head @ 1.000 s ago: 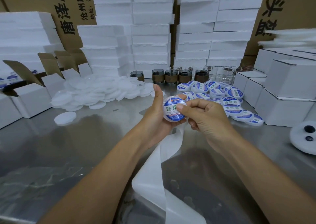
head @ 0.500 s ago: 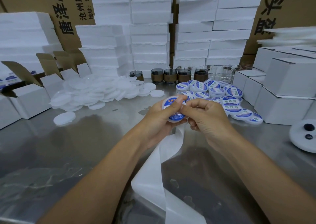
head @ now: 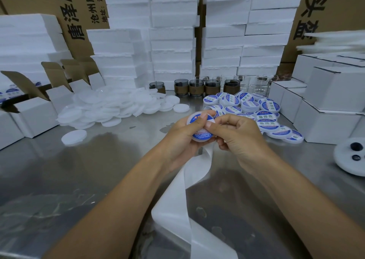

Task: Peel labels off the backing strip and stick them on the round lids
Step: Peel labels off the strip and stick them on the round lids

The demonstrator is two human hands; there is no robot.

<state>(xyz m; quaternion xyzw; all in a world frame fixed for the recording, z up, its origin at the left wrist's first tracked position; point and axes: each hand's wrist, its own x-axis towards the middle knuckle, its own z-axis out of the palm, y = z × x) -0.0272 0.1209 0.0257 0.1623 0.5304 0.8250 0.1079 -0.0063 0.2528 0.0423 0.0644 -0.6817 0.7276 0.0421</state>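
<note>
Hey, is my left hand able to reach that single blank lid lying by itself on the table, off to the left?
Probably not right now. The steel table between them is bare, so the way to the blank lid is free, but the left hand grips the labelled lid and would have to release it first.

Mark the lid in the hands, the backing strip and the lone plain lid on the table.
held lid [head: 202, 134], head view, lower blue label edge.
backing strip [head: 194, 170], head view, upper hanging stretch.
lone plain lid [head: 74, 137], head view, top centre.

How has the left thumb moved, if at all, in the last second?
Yes. The left thumb swung down, away from the brown jars, and now presses across the labelled lid.
</note>
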